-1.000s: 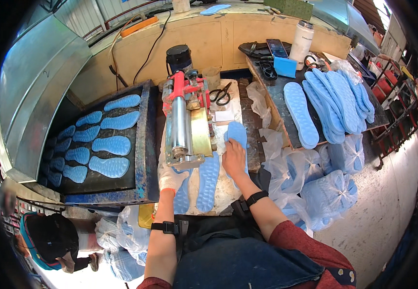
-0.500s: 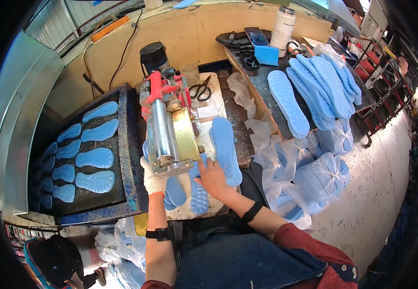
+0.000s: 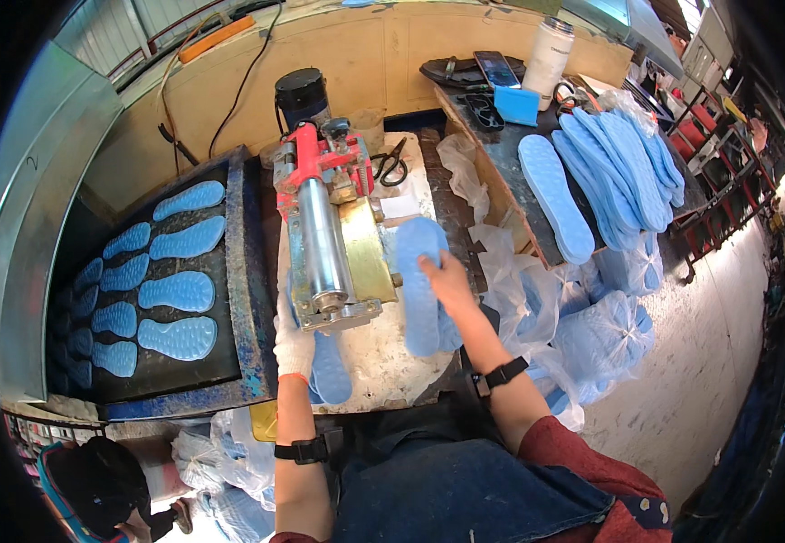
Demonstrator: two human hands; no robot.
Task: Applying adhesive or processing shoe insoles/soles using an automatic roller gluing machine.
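Note:
A roller machine [image 3: 324, 235] with a red frame, a shiny metal cylinder and a brass-coloured plate stands on a pale worn board. Right of it, my right hand [image 3: 451, 285] pinches the edge of a blue insole [image 3: 421, 294], thumb on top; another blue insole shows partly beneath. My left hand [image 3: 294, 348], in a white knitted glove, is at the machine's left side, beside a blue strip. Its fingers are mostly hidden, so its grip cannot be told. Below the machine's front end, blue insoles [image 3: 331, 369] lie overlapped near the left hand.
At left, a dark conveyor bed [image 3: 247, 353] carries rows of blue insoles. Black scissors [image 3: 390, 165] lie behind the board. On the right table are piled insoles [image 3: 614, 172], a phone [image 3: 496, 69] and a white bottle [image 3: 549, 59]. Bagged insoles [image 3: 600, 339] are below; a person [image 3: 94, 489] is at lower left.
My right hand has moved right and away from me, from an insole at the machine's front to the one on the right. That front insole no longer lies there. The left hand stays by the machine.

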